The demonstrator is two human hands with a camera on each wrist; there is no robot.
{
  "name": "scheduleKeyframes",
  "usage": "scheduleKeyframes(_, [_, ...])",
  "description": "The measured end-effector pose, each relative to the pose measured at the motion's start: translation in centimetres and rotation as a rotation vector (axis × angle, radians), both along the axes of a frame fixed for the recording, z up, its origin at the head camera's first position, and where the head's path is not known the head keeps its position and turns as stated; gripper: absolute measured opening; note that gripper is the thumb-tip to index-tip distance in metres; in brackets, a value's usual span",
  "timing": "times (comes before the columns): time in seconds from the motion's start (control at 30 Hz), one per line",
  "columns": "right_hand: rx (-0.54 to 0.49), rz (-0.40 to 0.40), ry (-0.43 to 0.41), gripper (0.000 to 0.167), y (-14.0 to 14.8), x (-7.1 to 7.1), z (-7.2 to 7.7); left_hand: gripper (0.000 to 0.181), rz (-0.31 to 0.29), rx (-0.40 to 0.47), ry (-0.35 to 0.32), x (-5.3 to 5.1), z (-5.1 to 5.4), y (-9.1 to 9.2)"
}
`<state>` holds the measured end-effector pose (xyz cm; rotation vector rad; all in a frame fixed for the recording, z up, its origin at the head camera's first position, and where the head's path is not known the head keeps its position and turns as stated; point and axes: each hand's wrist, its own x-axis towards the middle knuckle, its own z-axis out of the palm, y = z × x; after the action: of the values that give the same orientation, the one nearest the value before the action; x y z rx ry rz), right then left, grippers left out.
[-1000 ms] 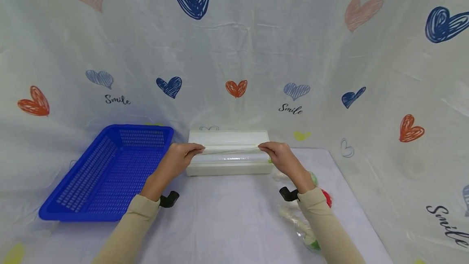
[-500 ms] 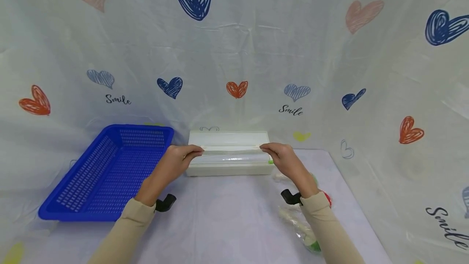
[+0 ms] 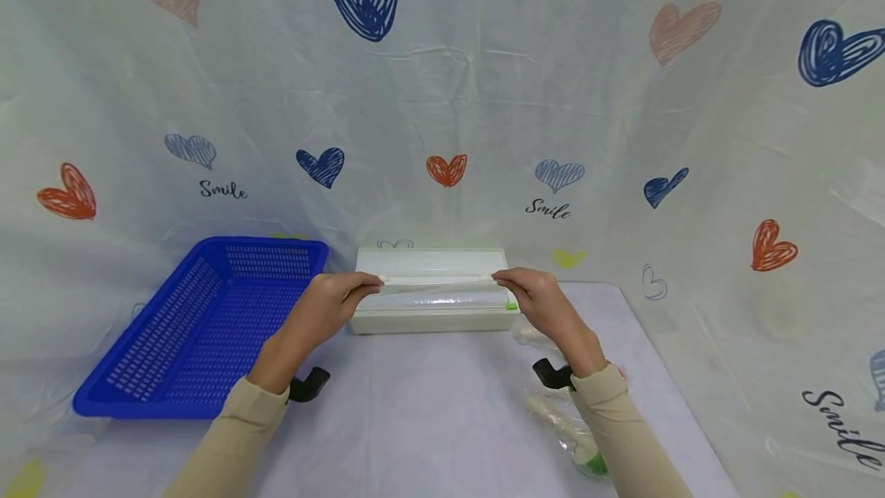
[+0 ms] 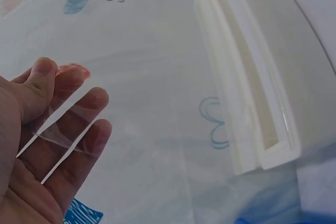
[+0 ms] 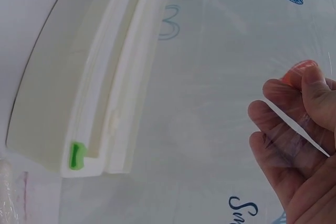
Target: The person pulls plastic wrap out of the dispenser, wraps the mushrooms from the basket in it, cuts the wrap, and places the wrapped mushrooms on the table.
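Observation:
A white cling film dispenser (image 3: 433, 321) stands at the back of the table with its lid (image 3: 432, 260) raised. Clear cling film (image 3: 437, 283) stretches between my two hands above it. My left hand (image 3: 323, 312) pinches the film's left corner between thumb and index finger. At the right corner, my right hand (image 3: 546, 306) pinches it the same way. In the left wrist view the transparent film lies over the other fingers (image 4: 94, 140), which are spread. The right wrist view shows a green slider (image 5: 77, 156) at the dispenser's end.
A blue perforated basket (image 3: 200, 402) stands left of the dispenser. Film-wrapped pale items, one with a green end (image 3: 570, 436), lie on the right, partly behind the right forearm. A heart-printed sheet (image 3: 442, 98) hangs close behind the dispenser.
Both hands have moved slightly apart, the left one leftward and the right one rightward, still holding the film. The dispenser and basket have stayed in place.

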<state>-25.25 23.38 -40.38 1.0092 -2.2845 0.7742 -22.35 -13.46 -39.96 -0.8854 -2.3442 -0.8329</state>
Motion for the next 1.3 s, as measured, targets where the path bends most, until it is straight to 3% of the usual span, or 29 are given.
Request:
scheduleKeyframes(0.43, [-0.019,0.020,0.071,0.021,0.6,0.8,-0.4,0.021,-0.082,0.031,0.145,0.4,-0.1,0.3])
scheduleKeyframes(0.8, [-0.019,0.062,0.059,0.024,0.9,1.7,0.2,0.027,-0.111,0.047,0.217,1.4,0.3,0.1])
scheduleKeyframes(1.0, [-0.013,0.074,0.061,0.023,0.9,3.1,-0.2,0.018,-0.182,0.097,0.223,2.5,0.2,-0.4])
scheduleKeyframes(1.1, [-0.008,0.087,0.061,0.025,1.2,4.1,-0.5,0.011,-0.218,0.094,0.195,3.4,-0.2,-0.7])
scheduleKeyframes(1.3, [-0.005,0.117,0.027,0.021,1.6,5.7,-1.4,0.032,-0.258,0.104,0.157,4.9,-0.9,-0.8])
